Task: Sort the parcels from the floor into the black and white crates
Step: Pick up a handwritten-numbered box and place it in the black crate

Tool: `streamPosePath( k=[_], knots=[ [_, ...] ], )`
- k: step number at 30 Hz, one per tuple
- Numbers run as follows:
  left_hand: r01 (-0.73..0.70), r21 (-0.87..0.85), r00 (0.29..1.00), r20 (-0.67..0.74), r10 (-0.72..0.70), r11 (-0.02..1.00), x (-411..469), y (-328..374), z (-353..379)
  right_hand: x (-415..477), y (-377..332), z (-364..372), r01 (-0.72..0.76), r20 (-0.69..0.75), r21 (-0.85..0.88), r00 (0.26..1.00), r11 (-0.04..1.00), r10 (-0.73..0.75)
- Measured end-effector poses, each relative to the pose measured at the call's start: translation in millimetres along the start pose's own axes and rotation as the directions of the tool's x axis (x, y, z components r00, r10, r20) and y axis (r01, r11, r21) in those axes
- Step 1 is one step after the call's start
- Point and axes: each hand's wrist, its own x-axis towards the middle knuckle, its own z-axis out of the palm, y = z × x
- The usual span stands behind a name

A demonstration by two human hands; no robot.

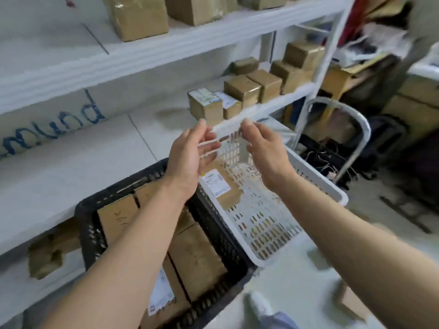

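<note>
A black crate point(86, 224) stands on the floor at lower left, filled with several brown cardboard parcels point(197, 260). To its right a white crate point(316, 181) holds one brown parcel with a white label point(219, 186) at its far left end. My left hand point(190, 155) and my right hand point(263, 150) hover above the crates, palms facing each other, fingers relaxed and holding nothing. A brown parcel point(351, 302) lies on the floor at lower right, partly hidden by my right forearm.
White shelving point(166, 43) runs along the left and back with several brown boxes point(249, 91) on it. A grey trolley handle point(356, 122) stands behind the white crate. Clutter and cartons fill the right. My shoe point(259, 305) is at the bottom.
</note>
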Motion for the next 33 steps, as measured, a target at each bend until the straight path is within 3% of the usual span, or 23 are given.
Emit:
streamPosePath(
  k=[3,5,9,12,18,25,33],
  knots=[
    [0.043,0.002,0.968,0.248,-0.042,0.999,-22,-16,51,-47,0,-63,-0.017,-0.229,-0.044,0.973,0.999,0.006],
    [0.066,0.022,0.918,0.39,-0.069,0.998,-44,-27,94,-84,-2,-108,-0.057,-0.394,-0.064,0.919,0.996,0.027],
    [0.104,0.07,0.78,0.614,-0.125,0.992,-101,-48,177,-167,-17,-193,-0.112,-0.666,-0.065,0.745,0.992,0.041],
    [0.106,0.113,0.674,0.722,-0.154,0.988,-145,-63,221,-229,-28,-246,-0.133,-0.792,-0.045,0.609,0.99,0.046],
    [0.114,0.16,0.57,0.798,-0.196,0.981,-209,-88,281,-318,-31,-318,-0.151,-0.885,0.006,0.46,0.989,0.076],
    [0.148,0.219,0.481,0.836,-0.264,0.964,-292,-127,366,-394,-26,-411,-0.151,-0.922,0.065,0.369,0.986,0.117],
    [0.194,0.293,0.508,0.786,-0.351,0.936,-355,-180,449,-453,-6,-517,-0.17,-0.929,0.151,0.312,0.974,0.199]
  ],
)
